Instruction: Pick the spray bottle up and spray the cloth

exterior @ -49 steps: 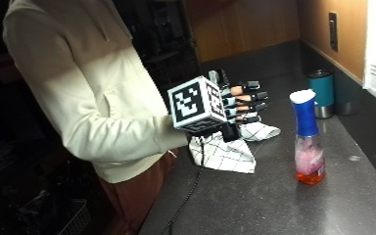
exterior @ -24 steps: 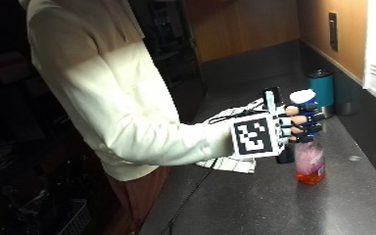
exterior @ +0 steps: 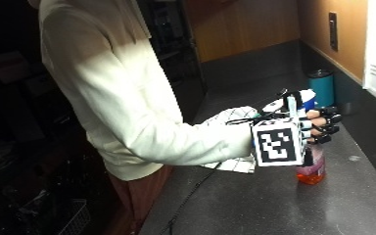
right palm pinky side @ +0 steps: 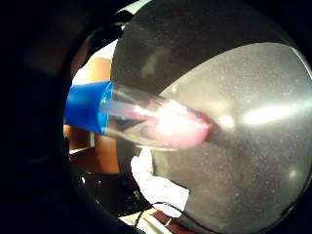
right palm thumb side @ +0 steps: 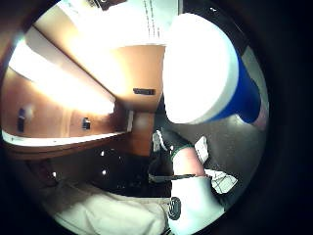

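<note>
On the dark table [exterior: 253,205]: spray bottle [exterior: 310,169], upright, pink liquid, blue-and-white head. Gloved right hand [exterior: 308,129]: fingers curled round the bottle's neck. White checked cloth [exterior: 230,142]: lying just beside the bottle, toward the person. Teal tumbler [exterior: 321,87]: beyond the bottle, by the wall.

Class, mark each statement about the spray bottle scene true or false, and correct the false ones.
1. The gloved right hand is at the spray bottle. True.
2. The bottle holds green liquid. False: it is pink.
3. The bottle stands on the dark counter. True.
4. The cloth is draped over the bottle. False: it lies on the counter beside it.
5. A teal cup stands farther along the counter. True.
</note>
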Available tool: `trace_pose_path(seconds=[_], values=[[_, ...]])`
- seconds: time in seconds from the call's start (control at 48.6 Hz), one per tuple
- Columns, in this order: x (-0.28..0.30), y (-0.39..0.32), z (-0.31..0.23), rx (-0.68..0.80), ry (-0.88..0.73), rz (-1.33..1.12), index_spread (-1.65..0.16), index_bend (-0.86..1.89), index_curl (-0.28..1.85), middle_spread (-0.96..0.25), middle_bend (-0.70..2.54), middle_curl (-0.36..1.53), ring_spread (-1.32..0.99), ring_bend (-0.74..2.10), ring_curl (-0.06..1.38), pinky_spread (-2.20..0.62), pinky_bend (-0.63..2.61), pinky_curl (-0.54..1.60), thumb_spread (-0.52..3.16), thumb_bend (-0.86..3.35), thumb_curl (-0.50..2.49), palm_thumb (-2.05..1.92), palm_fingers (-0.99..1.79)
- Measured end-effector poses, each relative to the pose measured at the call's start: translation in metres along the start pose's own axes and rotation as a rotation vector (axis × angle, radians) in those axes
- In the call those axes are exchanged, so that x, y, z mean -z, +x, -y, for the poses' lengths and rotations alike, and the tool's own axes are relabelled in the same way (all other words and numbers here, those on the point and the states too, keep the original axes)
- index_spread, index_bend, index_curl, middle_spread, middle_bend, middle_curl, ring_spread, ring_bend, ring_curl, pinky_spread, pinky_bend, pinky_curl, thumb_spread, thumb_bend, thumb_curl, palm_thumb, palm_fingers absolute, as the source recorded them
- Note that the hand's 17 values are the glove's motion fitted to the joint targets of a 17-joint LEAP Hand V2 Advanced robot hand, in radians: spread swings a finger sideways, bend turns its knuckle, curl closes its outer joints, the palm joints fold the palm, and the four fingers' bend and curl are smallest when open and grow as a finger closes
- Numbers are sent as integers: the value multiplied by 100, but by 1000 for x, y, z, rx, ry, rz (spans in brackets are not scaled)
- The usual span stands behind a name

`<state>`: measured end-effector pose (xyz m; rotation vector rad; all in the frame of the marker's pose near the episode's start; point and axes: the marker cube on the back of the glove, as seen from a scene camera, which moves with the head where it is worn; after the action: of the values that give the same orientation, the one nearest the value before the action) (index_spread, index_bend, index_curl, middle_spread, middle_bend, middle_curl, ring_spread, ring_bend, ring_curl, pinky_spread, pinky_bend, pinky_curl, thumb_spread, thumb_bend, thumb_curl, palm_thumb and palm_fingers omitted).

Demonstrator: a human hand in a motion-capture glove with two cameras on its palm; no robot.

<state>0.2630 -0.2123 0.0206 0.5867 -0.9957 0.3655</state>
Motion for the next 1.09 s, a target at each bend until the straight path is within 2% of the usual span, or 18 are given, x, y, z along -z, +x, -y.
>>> trace_pose_path(seconds=[0.185, 0.432, 0.596, 0.74, 1.09], values=[[-19, -2, 10, -30, -12, 61, -32, 16, 24, -5, 28, 36, -6, 43, 31, 11, 30, 34, 88, -2, 41, 67, 50], [-41, -12, 26, -80, -54, 22, -27, 24, 33, -11, 42, 41, -16, 54, 35, 2, 9, 26, 76, 2, 49, 92, 113], [-50, -31, 3, -60, -139, 13, -24, 27, 40, -15, 49, 46, -19, 54, 39, -8, 18, 29, 46, 1, 57, 106, 124], [-51, -33, -33, -33, -229, -107, -23, 27, 44, -15, 52, 48, -21, 54, 41, -16, 22, 31, 28, -2, 62, 109, 129], [-50, -63, -67, 99, -238, -398, -21, 31, 50, -14, 56, 51, -19, 57, 46, -22, 24, 36, 6, -3, 68, 110, 132]])
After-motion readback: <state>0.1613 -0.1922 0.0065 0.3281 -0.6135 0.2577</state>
